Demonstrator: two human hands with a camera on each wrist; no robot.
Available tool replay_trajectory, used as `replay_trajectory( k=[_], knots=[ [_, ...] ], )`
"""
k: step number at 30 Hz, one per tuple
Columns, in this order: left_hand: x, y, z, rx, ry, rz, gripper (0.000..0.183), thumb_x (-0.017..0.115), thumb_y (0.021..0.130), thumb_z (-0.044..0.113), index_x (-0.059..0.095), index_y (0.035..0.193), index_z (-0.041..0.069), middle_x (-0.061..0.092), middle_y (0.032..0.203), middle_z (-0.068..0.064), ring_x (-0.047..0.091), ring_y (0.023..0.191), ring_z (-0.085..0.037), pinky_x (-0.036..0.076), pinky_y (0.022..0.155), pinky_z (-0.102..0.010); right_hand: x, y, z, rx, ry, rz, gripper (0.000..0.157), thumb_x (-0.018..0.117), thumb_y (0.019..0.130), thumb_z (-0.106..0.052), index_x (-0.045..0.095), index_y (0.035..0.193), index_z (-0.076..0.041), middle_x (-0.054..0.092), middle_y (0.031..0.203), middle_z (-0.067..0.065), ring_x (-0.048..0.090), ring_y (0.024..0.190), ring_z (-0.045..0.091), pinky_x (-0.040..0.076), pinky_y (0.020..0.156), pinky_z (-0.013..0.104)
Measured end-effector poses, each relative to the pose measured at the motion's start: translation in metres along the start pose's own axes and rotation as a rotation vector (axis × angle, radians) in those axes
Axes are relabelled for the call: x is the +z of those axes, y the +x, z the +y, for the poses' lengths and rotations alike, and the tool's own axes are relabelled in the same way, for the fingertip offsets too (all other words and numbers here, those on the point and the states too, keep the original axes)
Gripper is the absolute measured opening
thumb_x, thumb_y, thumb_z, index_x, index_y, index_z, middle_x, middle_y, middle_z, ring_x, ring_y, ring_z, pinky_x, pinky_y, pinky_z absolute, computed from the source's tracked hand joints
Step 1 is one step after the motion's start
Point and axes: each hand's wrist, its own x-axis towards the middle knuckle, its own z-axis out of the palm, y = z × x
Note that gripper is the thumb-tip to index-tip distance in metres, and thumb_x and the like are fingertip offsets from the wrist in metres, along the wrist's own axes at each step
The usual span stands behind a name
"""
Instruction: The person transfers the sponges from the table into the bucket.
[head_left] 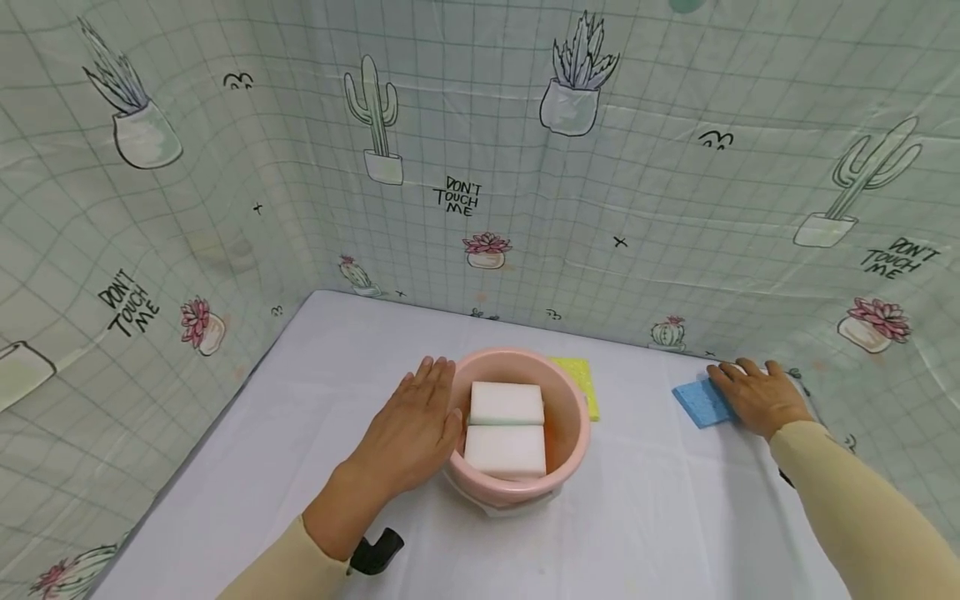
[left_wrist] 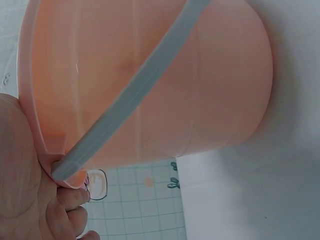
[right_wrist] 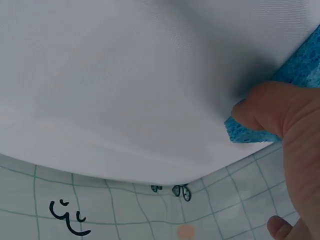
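A pink bucket (head_left: 508, 492) stands mid-table, with two white sponge blocks (head_left: 506, 451) lying inside it. Along the bucket's left rim rests my left hand (head_left: 411, 425), palm down and fingers straight, holding nothing. In the left wrist view that hand (left_wrist: 25, 180) lies against the rim beside the grey handle (left_wrist: 127, 97). At the far right, my right hand (head_left: 761, 397) grips a blue sponge (head_left: 702, 403) near the table's back edge. The right wrist view shows the thumb pressed to the blue sponge (right_wrist: 300, 65); the hand covers part of it.
A yellow sponge (head_left: 579, 375) lies behind the bucket on its right, partly hidden by the rim. The white-covered table (head_left: 637, 517) meets a grid-patterned curtain (head_left: 525, 183) with cactus prints at the back and both sides.
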Motion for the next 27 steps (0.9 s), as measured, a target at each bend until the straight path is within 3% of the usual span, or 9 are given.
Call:
replay_trajectory(
  k=[3, 9, 13, 17, 23, 27],
  knots=[
    [0.0, 0.001, 0.001, 0.005, -0.012, -0.001, 0.064, 0.039, 0.111, 0.032, 0.031, 0.163, -0.004, 0.032, 0.17, -0.021, 0.022, 0.162, -0.036, 0.022, 0.131, -0.053, -0.003, -0.002, -0.003, 0.031, 0.024, -0.016, 0.048, 0.065, 0.095, 0.006, 0.057, 0.142, -0.003, 0.058, 0.142, 0.027, 0.051, 0.131, 0.052, 0.043, 0.101, 0.075],
    [0.0, 0.001, 0.003, 0.003, -0.013, -0.01, 0.064, 0.039, 0.112, 0.032, 0.03, 0.163, -0.004, 0.032, 0.17, -0.021, 0.021, 0.162, -0.036, 0.021, 0.132, -0.052, -0.003, 0.0, -0.007, 0.05, 0.04, 0.043, 0.025, 0.066, 0.094, 0.004, 0.056, 0.117, 0.003, 0.062, 0.126, 0.027, 0.055, 0.121, 0.048, 0.043, 0.099, 0.074],
    [-0.002, 0.0, 0.001, -0.004, -0.007, -0.011, 0.064, 0.04, 0.112, 0.032, 0.03, 0.164, -0.004, 0.031, 0.171, -0.021, 0.021, 0.162, -0.036, 0.021, 0.132, -0.052, -0.003, 0.007, -0.008, 0.064, 0.043, 0.085, 0.047, 0.082, 0.086, -0.017, 0.051, 0.114, 0.006, 0.061, 0.116, 0.029, 0.054, 0.116, 0.049, 0.04, 0.101, 0.073],
    [-0.003, 0.0, 0.0, -0.006, -0.009, -0.007, 0.064, 0.04, 0.112, 0.031, 0.029, 0.164, -0.005, 0.03, 0.171, -0.022, 0.02, 0.162, -0.036, 0.021, 0.132, -0.052, -0.004, 0.009, -0.012, 0.072, 0.036, 0.159, 0.075, 0.088, 0.077, -0.038, 0.05, 0.122, 0.007, 0.058, 0.117, 0.03, 0.051, 0.116, 0.051, 0.039, 0.103, 0.072],
    [-0.002, 0.0, 0.0, -0.014, -0.01, -0.012, 0.064, 0.039, 0.112, 0.032, 0.028, 0.164, -0.004, 0.029, 0.171, -0.022, 0.019, 0.163, -0.036, 0.02, 0.132, -0.052, -0.013, 0.008, -0.023, 0.093, 0.047, 0.263, 0.08, 0.082, 0.082, -0.042, 0.048, 0.133, 0.01, 0.056, 0.121, 0.031, 0.051, 0.118, 0.05, 0.038, 0.104, 0.069],
    [-0.001, 0.0, 0.0, -0.016, -0.022, -0.011, 0.065, 0.04, 0.112, 0.031, 0.028, 0.164, -0.005, 0.029, 0.171, -0.022, 0.019, 0.163, -0.036, 0.02, 0.132, -0.052, -0.022, 0.006, -0.032, 0.117, 0.055, 0.302, 0.078, 0.082, 0.083, -0.041, 0.047, 0.13, 0.009, 0.054, 0.121, 0.03, 0.051, 0.116, 0.049, 0.039, 0.103, 0.067]
  ],
)
